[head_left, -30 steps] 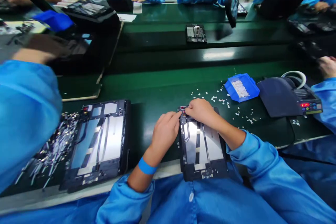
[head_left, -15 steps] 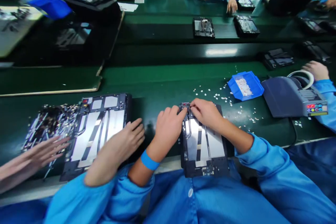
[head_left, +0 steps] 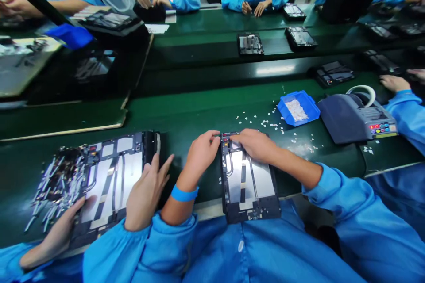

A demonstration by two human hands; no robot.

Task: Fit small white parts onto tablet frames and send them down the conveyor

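Note:
An opened tablet frame (head_left: 247, 181) with silver plates and dark ribbon cables lies in front of me, its near end over the table edge. My left hand (head_left: 201, 152) curls against the frame's top left corner, fingers bent, a blue band on the wrist. My right hand (head_left: 255, 143) lies across the top edge, fingertips pressed on the small parts at the top left corner. Whether either hand pinches a tiny part is hidden.
A co-worker's two hands (head_left: 146, 194) hold a second tablet frame (head_left: 113, 181) at my left, beside a pile of small metal strips (head_left: 56, 183). A blue tray (head_left: 297, 108) of white bits and a tape dispenser machine (head_left: 355, 117) stand at right. More frames ride the far belt (head_left: 250, 44).
My hands stay at the frame's top corner, the left slid a little outward. The co-worker's hands at the left closed in and now grip the second frame's sides.

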